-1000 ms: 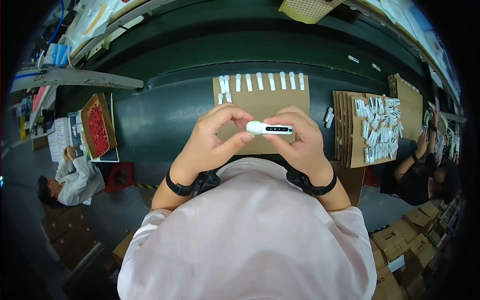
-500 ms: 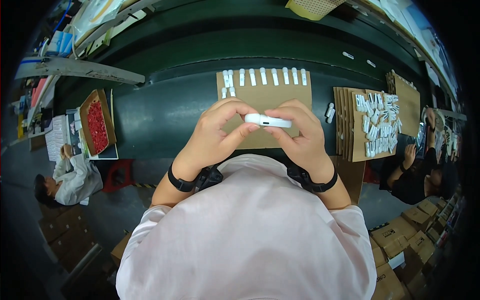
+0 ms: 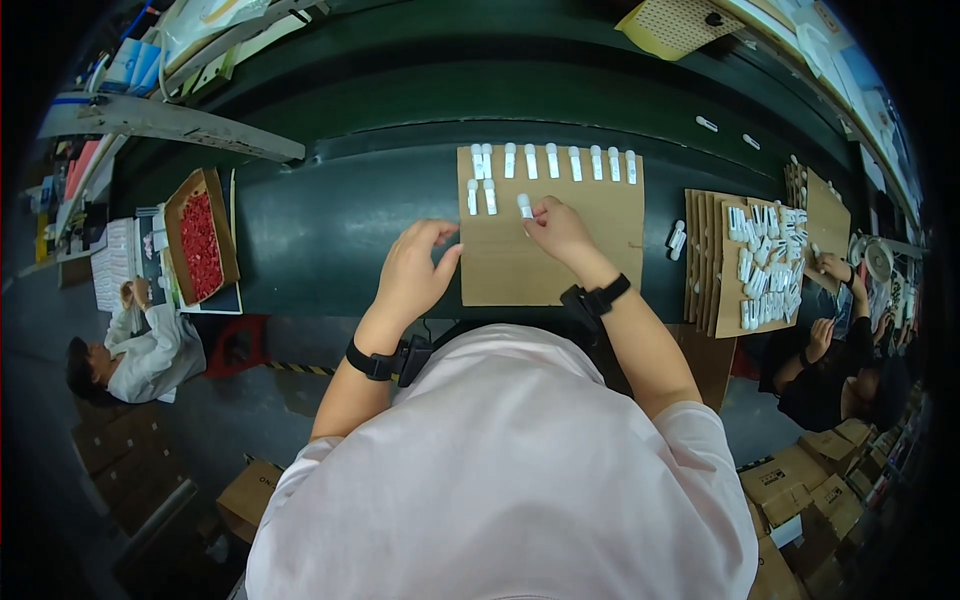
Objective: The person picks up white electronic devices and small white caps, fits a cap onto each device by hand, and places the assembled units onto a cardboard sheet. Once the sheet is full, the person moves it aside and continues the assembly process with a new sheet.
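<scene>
Between the thumb and fingers of my right hand (image 3: 561,232) is a small white device (image 3: 524,203) with a rounded head, its head pointing away from me. It is at or just above a brown cardboard sheet (image 3: 560,275); whether it touches cannot be told. A row of similar white devices (image 3: 553,160) lies along the sheet's far edge, and two more (image 3: 489,196) lie below that row at the left. By the sheet's left edge, my left hand (image 3: 415,268) is open and empty, thumb apart from the fingers.
A cardboard box (image 3: 229,255) of small red parts stands at the left. To the right, stacked cardboard sheets (image 3: 708,270) carry many white devices (image 3: 765,265). A few loose devices (image 3: 677,240) lie on the dark green bench (image 3: 350,225). People work at both sides.
Both hands held the white device close to me before. My left hand has let go and moved left; my right has carried the device out over the sheet and turned it.
</scene>
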Available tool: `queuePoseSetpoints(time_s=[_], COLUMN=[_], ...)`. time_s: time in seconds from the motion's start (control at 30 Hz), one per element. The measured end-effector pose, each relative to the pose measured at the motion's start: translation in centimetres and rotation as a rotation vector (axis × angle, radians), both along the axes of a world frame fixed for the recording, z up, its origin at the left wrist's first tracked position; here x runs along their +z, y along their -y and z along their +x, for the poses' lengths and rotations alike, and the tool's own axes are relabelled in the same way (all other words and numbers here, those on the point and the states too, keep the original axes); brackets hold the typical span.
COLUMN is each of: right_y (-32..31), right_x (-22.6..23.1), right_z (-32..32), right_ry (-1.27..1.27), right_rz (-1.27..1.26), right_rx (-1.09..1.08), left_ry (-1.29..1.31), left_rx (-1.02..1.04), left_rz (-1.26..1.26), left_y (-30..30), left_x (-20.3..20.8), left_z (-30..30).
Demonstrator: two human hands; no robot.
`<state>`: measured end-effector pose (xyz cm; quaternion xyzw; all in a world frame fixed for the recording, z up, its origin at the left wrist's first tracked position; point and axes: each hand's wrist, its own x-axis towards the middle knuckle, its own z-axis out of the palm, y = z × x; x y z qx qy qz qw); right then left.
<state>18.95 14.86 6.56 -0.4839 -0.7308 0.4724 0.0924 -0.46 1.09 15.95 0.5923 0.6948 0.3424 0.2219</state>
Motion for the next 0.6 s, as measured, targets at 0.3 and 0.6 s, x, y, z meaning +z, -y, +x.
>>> queuePoseSetpoints(time_s=[0.3,0.6], right_y=[-1.6,-1.9], right_x=[-5.2,-4.8], right_z=[-4.4,-4.1], right_ry=[0.285,0.316], right_rz=[0.06,0.089], right_rx=[-0.024,-0.015], left_ry=[-0.069,-0.004], left_rx=[0.07,0.047], left_rz=[-0.207,-0.267], left_y=[3.3,1.7], left_x=[-3.4,-4.5], left_z=[-3.0,-2.5])
